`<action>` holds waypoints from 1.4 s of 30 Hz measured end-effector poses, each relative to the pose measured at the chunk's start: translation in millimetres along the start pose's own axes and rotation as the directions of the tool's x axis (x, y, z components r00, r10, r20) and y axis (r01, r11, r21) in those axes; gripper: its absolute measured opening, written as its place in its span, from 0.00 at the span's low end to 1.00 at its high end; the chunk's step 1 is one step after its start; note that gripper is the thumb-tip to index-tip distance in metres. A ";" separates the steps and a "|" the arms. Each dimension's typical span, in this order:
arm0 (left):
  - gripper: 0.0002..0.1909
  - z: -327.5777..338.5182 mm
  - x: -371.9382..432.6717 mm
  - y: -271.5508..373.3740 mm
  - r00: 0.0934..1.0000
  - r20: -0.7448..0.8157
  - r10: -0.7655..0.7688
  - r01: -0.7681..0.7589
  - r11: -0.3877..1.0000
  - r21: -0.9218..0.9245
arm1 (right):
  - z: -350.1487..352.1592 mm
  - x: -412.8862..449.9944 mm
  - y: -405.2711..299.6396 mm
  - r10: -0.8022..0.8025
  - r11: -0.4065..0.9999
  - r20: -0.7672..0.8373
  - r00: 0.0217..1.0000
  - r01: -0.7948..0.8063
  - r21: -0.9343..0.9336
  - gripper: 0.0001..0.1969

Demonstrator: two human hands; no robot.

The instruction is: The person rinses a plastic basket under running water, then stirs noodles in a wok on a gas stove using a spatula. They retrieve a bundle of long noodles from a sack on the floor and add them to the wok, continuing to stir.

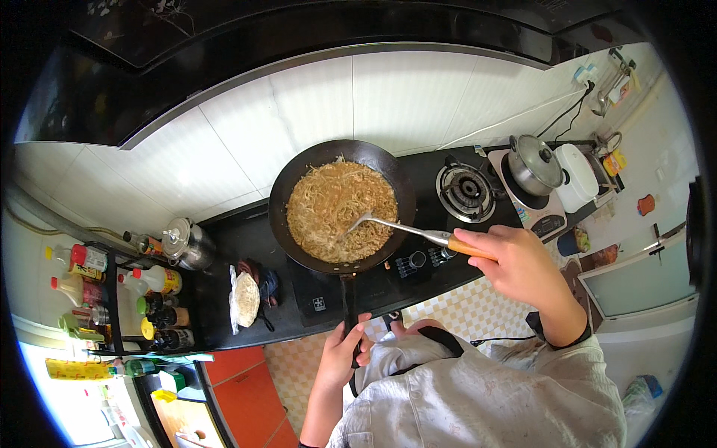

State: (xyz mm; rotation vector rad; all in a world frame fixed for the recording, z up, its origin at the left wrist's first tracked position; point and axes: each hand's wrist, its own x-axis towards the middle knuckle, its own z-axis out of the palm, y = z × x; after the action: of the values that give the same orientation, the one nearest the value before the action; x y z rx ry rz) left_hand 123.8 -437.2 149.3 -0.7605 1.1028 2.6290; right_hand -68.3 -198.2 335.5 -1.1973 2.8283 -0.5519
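Note:
A dark wok point(406, 201) sits over the left side of the black gas hob. Inside it is a brown, saucy mix of thin strands and small crumbled bits point(330, 196), with what looks like steam or froth at the lower left. My left hand point(343, 347) is wrapped around the wok's black handle point(348, 299), which points towards me. With my right hand point(504, 260) I grip the wooden handle of a metal wok spatula point(392, 224). Its blade lies in the food near the wok's middle, partly sunk in it.
Right of the wok is a bare gas burner point(468, 187), then a lidded steel pot point(535, 165) on an induction cooker point(543, 221). A plastic bag point(245, 299) lies on the left counter, near a steel canister point(187, 243) and a rack point(112, 302) of bottles. The range hood point(336, 28) overhangs above.

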 end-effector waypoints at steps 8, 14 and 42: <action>0.19 0.1 -0.7 0.3 1.000 -0.007 -0.008 0.008 1.000 -0.010 | 24.1 34.4 17.9 0.111 0.989 -0.113 0.987 -0.099 0.112 0.23; 0.20 0.5 -0.9 0.2 1.000 -0.025 0.000 0.000 1.000 0.005 | 29.9 40.4 29.7 0.152 0.962 0.036 0.988 -0.157 0.225 0.21; 0.20 0.8 -2.7 -1.0 0.999 -0.048 0.014 -0.012 0.999 0.038 | 6.9 85.8 14.5 -0.269 0.963 0.066 0.961 0.269 0.010 0.23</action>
State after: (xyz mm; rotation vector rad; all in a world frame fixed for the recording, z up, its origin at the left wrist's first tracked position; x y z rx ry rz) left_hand 126.1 -435.9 150.6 -0.8155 1.1705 2.6054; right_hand -137.8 -251.0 334.3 -1.5813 2.6267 -0.5099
